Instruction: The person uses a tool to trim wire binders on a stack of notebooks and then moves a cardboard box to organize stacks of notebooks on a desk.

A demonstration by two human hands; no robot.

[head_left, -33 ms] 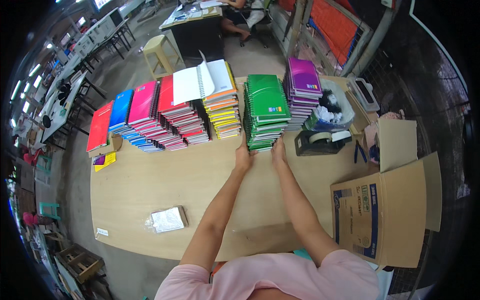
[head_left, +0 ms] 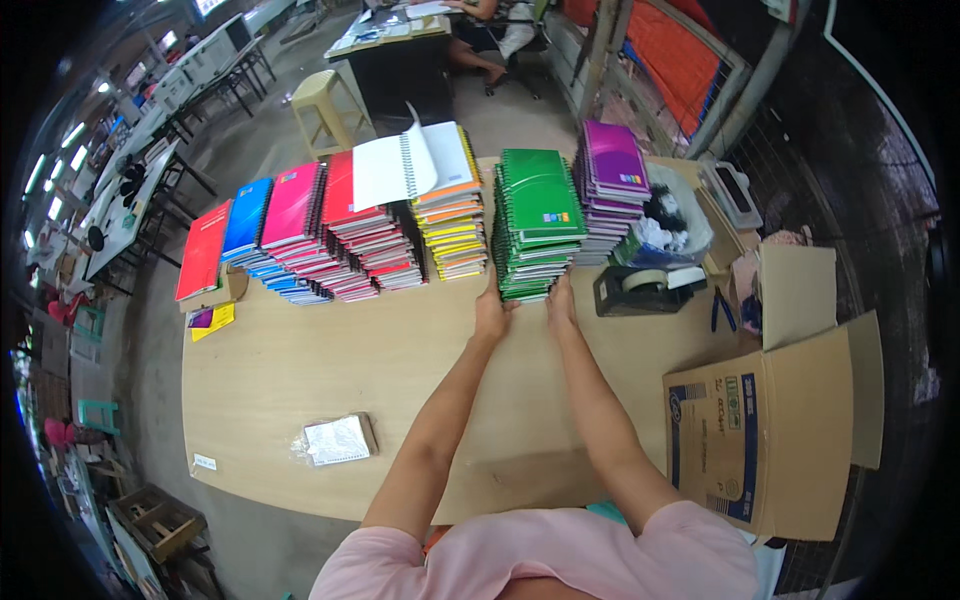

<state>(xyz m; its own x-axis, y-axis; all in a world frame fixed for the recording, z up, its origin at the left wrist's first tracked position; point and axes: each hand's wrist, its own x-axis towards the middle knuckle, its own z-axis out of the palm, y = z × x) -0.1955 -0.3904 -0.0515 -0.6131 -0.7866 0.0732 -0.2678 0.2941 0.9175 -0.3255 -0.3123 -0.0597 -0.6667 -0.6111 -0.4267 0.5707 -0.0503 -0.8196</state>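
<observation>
A tall stack of green spiral notebooks (head_left: 540, 195) stands toward the far side of the table. My left hand (head_left: 490, 314) is at its lower left corner and my right hand (head_left: 562, 302) at its lower right, so the base sits between them; some fingers are hidden behind the stack. To its left rises a stack with yellow and orange edges (head_left: 455, 235), topped by a notebook opened to white pages (head_left: 385, 172). Red (head_left: 340, 190), pink (head_left: 293, 205) and blue notebooks (head_left: 247, 215) stand in stacks farther left. Purple notebooks (head_left: 614, 160) are piled just right of the green ones.
A black tape dispenser (head_left: 622, 292), pliers (head_left: 722, 310) and a plastic bag (head_left: 690, 235) lie on the right. An open cardboard box (head_left: 810, 430) stands at the right edge. One small plastic-wrapped packet (head_left: 338, 440) rests near left. Beyond are a stool (head_left: 325, 110) and a seated person.
The whole view has shifted very slightly. Both hands stay at the base of the green stack.
</observation>
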